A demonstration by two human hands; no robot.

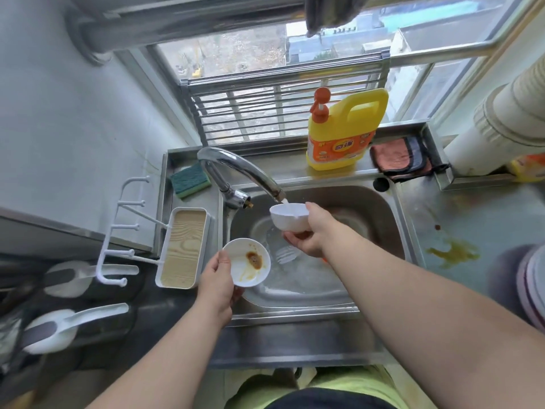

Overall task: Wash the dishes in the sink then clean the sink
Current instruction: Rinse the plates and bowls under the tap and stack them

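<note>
Both grips clamp white dishes: left [219, 278] a stained saucer [247, 262], right [309, 231] a bowl [289, 216] over the steel sink [392, 219].

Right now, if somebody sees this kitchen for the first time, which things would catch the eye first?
Probably the big yellow detergent bottle with an orange pump, standing on the ledge behind the steel sink. Next, the small white bowl held by the right hand under the running chrome tap. Then the white dish smeared with brown sauce, held by the left hand at the sink's left edge.
</note>
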